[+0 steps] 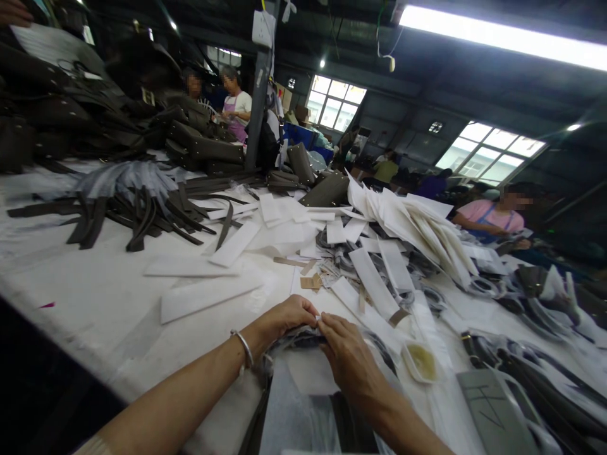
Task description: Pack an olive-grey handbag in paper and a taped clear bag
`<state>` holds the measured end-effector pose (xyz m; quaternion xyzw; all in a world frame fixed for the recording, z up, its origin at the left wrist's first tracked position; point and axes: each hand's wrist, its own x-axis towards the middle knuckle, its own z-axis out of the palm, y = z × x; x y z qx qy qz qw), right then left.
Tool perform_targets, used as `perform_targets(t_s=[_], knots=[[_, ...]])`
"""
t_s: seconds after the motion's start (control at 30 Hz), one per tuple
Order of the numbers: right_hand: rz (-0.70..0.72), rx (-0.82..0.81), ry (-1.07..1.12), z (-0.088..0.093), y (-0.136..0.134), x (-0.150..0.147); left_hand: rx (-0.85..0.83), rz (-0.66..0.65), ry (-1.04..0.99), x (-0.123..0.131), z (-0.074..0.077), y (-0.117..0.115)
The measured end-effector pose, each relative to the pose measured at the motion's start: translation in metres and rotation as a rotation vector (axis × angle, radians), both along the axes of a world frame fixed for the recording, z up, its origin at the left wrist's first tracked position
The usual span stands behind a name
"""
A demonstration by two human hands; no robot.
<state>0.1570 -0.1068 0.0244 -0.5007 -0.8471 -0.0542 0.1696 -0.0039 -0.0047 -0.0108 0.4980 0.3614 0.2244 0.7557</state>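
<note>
My left hand (290, 315), with a silver bangle at its wrist, is closed in a pinch at the upper edge of a dark bag-like item (349, 417). My right hand (353, 357) meets it there, its fingers bent together over the same spot. Between the fingertips shows a small white piece (319, 318), too small to name. Below the hands, a pale translucent sheet (296, 411) covers much of the dark item. Dark bands in thin wrapping (303, 337) curve under my fingers. Just beyond lie brown cardboard tags (310, 282).
White paper strips (208, 297) lie across the table, beside a fanned stack of white sheets (403, 221). Dark straps (142, 215) and brown bags (208, 148) pile up at left. A yellowish dish (420, 362) and grey handled container (496, 404) stand at right. Several people work farther back.
</note>
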Motion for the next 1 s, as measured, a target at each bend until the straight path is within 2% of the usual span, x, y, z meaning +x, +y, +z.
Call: perform_targets(t_s=[0.07,0.23,0.37,0.5,0.67,0.8,1.0], knots=[[0.016,0.096,-0.051,-0.007,-0.003,0.004,-0.039,-0.041,-0.026,-0.002,0.003,0.004],[-0.012,0.102,-0.092,-0.005,-0.003,0.006,-0.053,-0.105,-0.09,-0.009,0.008,0.007],[-0.135,0.027,-0.056,0.003,-0.006,-0.004,-0.038,-0.108,-0.103,-0.015,0.008,0.006],[-0.239,-0.071,-0.021,0.002,-0.009,-0.011,-0.054,-0.137,-0.142,-0.02,0.007,0.007],[-0.214,-0.06,-0.047,-0.007,-0.011,-0.016,-0.089,-0.179,-0.199,-0.02,0.009,0.01],[-0.235,-0.114,-0.024,-0.012,-0.009,-0.022,-0.071,-0.172,-0.222,-0.018,0.01,0.014],[-0.266,-0.202,0.12,0.0,-0.012,-0.03,-0.016,-0.229,-0.197,-0.011,0.02,0.013]])
